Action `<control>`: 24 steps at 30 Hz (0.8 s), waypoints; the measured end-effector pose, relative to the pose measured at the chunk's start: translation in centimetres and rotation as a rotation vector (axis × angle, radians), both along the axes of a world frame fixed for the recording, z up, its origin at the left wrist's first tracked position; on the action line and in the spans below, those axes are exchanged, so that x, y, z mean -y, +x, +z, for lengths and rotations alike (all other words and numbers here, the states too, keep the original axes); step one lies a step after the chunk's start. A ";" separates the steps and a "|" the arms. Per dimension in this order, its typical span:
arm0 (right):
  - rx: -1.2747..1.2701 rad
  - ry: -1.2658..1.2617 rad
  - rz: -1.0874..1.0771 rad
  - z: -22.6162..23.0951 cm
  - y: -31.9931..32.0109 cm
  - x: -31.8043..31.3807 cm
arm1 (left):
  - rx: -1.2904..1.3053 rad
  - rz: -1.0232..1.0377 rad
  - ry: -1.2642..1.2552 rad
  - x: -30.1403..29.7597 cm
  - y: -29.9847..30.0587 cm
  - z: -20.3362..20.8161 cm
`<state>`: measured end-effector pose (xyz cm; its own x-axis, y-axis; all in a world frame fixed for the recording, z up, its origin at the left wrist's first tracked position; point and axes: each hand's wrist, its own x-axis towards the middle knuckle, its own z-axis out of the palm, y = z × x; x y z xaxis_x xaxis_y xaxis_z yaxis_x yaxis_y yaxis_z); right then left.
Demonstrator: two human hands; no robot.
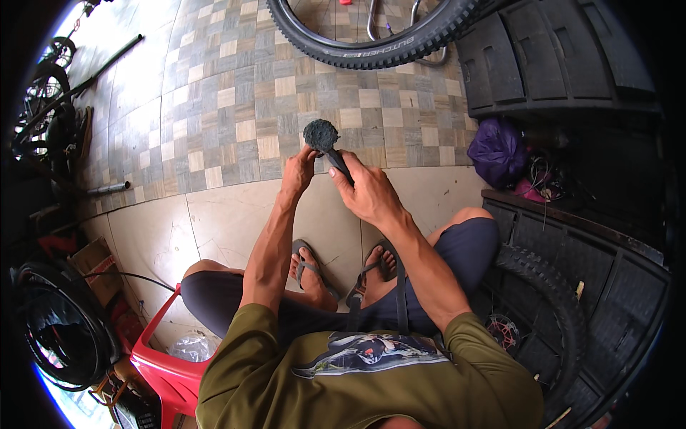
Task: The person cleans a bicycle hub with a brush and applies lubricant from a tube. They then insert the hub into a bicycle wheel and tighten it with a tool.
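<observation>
At the far left, a red plastic chair (168,379) is standing beside the person's knee. Further right, the left hand (298,171) is rising ahead of the body, its fingertips lying at the lower left edge of the brush head (321,134); whether they are pinching it or only touching, I cannot tell. The round-headed brush (327,145) is sitting between the two hands, above the checkered floor (229,121), its long axis running diagonally from the dark, rough head at the upper left down to the right. The black handle (339,164) is disappearing into the right hand (371,189), which is clamping it between thumb and fingers and hiding its end. So the left hand is being the nearer one to the head, while the right is controlling the handle. Beyond them, a knobby bicycle tyre (379,58) is curving across; farthest right, a purple bag (494,154) is resting.
</observation>
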<state>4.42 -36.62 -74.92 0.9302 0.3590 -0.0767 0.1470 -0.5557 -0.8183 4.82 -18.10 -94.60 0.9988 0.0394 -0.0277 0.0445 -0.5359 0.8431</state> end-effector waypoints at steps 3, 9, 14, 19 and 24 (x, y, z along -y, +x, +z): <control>-0.031 -0.028 0.015 -1.2 -0.3 -0.2 | -0.006 -0.007 0.023 -0.3 -0.1 -1.0; -0.126 -0.142 -0.001 -2.5 0.3 -0.1 | -0.015 0.025 -0.024 0.5 0.2 0.2; -0.086 -0.066 0.002 -1.4 0.1 0.0 | -0.018 -0.001 -0.001 0.1 0.0 0.0; -0.093 -0.112 0.035 -2.9 -0.5 0.0 | -0.029 0.028 0.046 0.0 -0.1 -0.9; -0.139 -0.132 0.002 -2.0 -0.1 0.5 | -0.058 0.004 0.009 0.3 0.1 0.3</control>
